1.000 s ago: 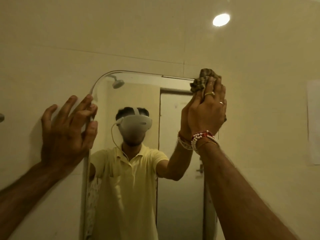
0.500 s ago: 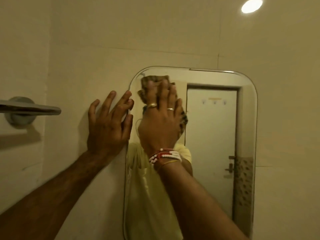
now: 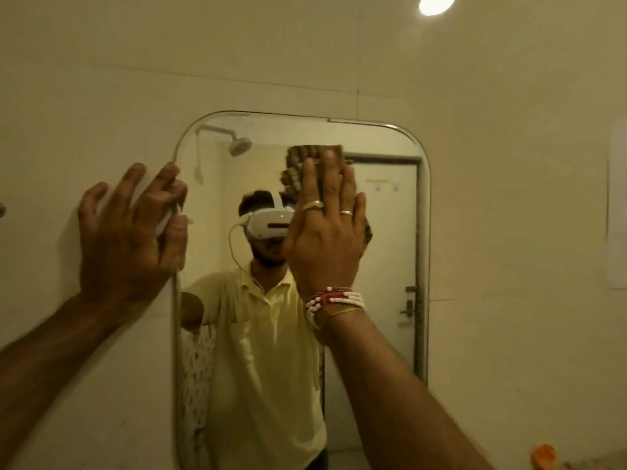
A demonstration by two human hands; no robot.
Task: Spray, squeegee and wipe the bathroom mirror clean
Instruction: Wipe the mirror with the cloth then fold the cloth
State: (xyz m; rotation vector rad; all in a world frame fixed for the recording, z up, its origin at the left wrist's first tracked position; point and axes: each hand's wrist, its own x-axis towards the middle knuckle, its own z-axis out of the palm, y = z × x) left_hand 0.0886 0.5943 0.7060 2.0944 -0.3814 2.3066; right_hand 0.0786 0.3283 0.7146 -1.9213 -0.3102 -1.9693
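Right hand (image 3: 325, 232) is flat on the glass, fingers straight and close together, pressing a bunched brown cloth (image 3: 305, 157) against the upper middle of the mirror (image 3: 383, 266). The cloth peeks out above the fingertips and beside the palm. That flat palm looks chosen to spread the pressure, so the cloth wipes a broad band and not a thin streak. Left hand (image 3: 125, 239), fingers spread wide and holding nothing, leans on the wall (image 3: 509, 232) at the mirror's left edge, thumb lapping over the rim: a brace for the reach, I'd say. This reads as the wiping stage, with no spray bottle or squeegee in view. The wall is pale and tiled. There's a round ceiling light (image 3: 436, 4) high above the right hand, a pale sheet (image 3: 617, 205) well off to its right, and something orange (image 3: 543, 452) low beside the forearm.
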